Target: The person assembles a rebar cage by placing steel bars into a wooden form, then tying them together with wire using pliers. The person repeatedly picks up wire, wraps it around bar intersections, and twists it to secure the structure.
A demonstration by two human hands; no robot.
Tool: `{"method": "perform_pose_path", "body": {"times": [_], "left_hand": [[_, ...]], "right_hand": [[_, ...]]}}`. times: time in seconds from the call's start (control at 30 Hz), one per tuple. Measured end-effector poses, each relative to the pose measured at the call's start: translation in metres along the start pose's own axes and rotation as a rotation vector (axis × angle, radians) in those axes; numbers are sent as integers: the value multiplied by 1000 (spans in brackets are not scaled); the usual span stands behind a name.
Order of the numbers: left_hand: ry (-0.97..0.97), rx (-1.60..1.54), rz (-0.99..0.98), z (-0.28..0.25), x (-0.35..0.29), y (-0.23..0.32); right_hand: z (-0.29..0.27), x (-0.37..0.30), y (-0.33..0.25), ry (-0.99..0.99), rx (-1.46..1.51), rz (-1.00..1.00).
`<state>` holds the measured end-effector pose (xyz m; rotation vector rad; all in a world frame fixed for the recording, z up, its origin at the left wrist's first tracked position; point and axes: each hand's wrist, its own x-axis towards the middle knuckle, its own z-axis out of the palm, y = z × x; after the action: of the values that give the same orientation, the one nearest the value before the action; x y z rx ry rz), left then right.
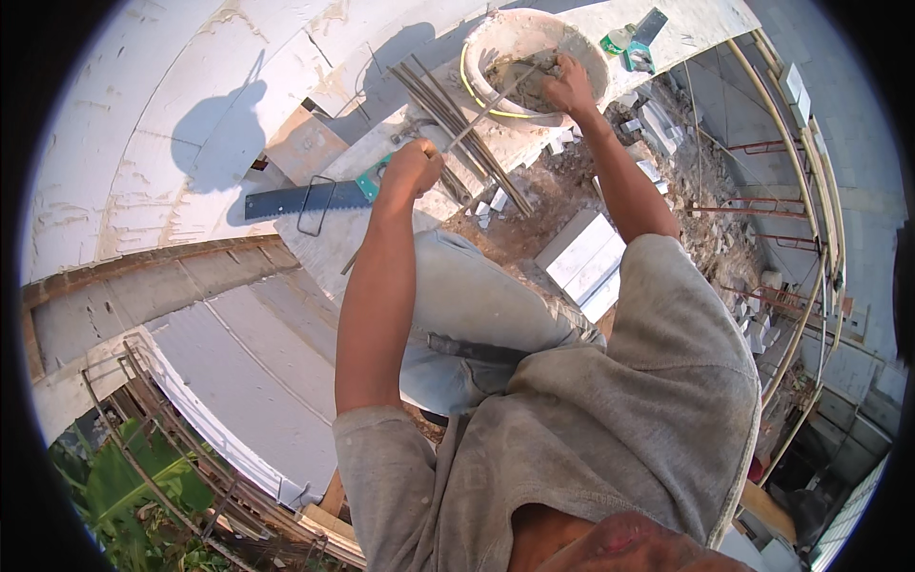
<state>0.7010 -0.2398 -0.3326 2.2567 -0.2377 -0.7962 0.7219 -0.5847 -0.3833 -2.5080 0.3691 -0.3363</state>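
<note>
My left hand [412, 168] is closed round a thin metal rod [491, 105], which slants up to the right until its far end lies over the bucket. Inside the pale round bucket [469, 65] is wet grey mortar [505, 71]. Reaching over its right side, my right hand [570, 86] has curled fingers down at the mortar; what they grip is hidden. Just behind my left hand lies a handsaw [276, 202] with a teal handle and dark toothed blade. A bent wire loop [307, 221] rests across that blade.
Several loose rods [457, 129] lie beside the bucket on the pale slab. Beyond it stand a green-labelled bottle [618, 40] and another teal-handled tool [640, 57]. White blocks [583, 259] and rubble [658, 129] lie below right. Bamboo poles [822, 191] line the right; a wall [124, 114] rises left.
</note>
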Motion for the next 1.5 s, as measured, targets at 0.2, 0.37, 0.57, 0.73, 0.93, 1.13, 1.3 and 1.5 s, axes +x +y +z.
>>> {"method": "perform_pose_path", "body": {"times": [0.2,0.37,0.57,0.73,0.93,1.13,1.3,1.5], "left_hand": [[-49,15,-79,-4,-4,-4],[-22,-16,-60,6,0,15],[-13,-52,-97,-5,-11,0],[153,28,154,3,-3,-14],[151,63,145,10,-4,-18],[145,18,135,7,-5,-25],[113,52,111,3,-6,-18],[106,158,80,4,-5,-16]], "right_hand": [[2,-11,-49,-63,-368,97],[-7,-1,21,86,-174,-63],[4,-43,-28,56,-447,-162],[4,18,9,-526,-419,-19],[59,34,40,-962,-646,87],[87,46,50,-1070,-562,324],[88,50,55,-1135,-665,17],[53,36,20,-961,-254,-86]]}}
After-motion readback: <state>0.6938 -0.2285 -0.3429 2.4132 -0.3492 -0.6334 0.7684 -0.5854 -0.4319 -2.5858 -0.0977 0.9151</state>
